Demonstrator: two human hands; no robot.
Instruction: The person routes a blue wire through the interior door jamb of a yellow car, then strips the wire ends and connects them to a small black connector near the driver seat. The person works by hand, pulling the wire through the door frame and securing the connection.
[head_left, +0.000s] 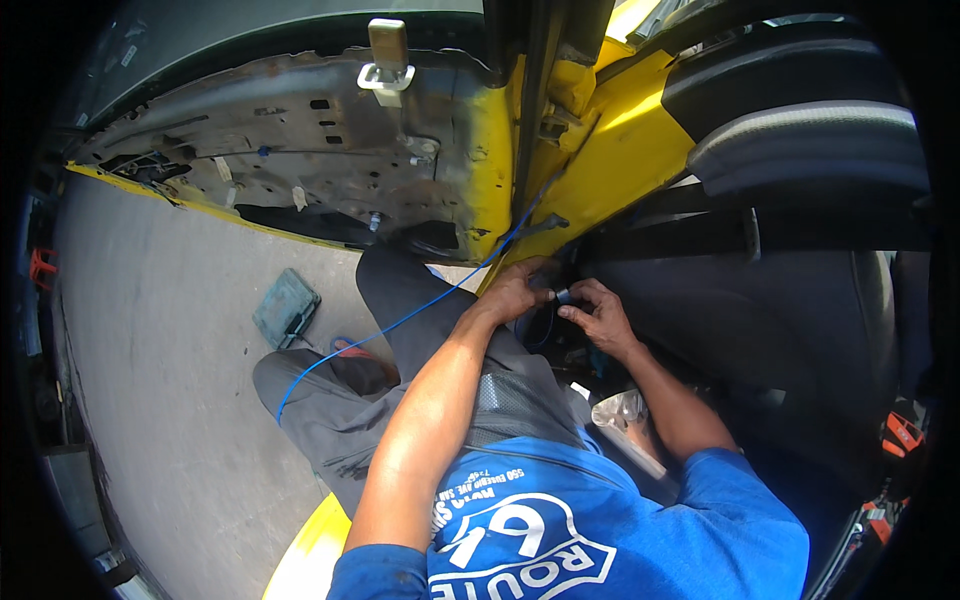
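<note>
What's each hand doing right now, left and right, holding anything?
Left hand: closed around the blue wire near the yellow door sill.
Right hand: fingers pinched on a small dark roll, possibly tape.

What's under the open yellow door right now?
Under the yellow door lie grey pavement, a teal case and the person's bent legs. A blue wire crosses them. The foot is mostly hidden.
</note>
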